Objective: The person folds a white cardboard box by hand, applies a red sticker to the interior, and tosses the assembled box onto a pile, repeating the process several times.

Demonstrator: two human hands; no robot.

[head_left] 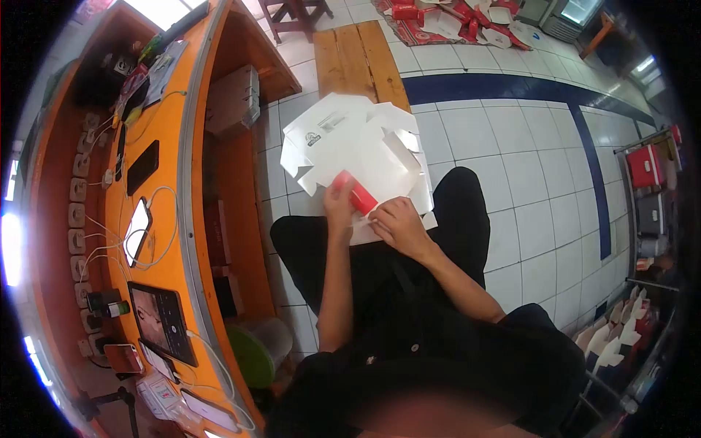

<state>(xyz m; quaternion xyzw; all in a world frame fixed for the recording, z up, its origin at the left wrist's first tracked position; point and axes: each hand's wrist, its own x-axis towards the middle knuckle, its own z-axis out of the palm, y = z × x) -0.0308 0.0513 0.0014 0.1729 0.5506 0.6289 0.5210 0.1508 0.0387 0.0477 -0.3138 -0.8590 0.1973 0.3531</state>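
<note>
A flat white cardboard piece [350, 139] with cut, partly raised flaps and a small dark printed logo lies on the wooden bench and over my lap. On its near edge is a red folded piece [361, 197], slanting between my hands. My left hand [339, 209] grips the upper left end of the red piece, fingers closed. At its lower right end, my right hand [400, 225] has its fingers bent and pressed together on the edge of the piece.
A wooden bench [358, 51] runs forward. An orange counter [164, 219] on the left holds phones, a tablet [162, 321] and cables. Below it stands a green bin [250, 356]. Red and white cartons [460, 20] lie ahead on the floor; a rack [650, 182] stands right.
</note>
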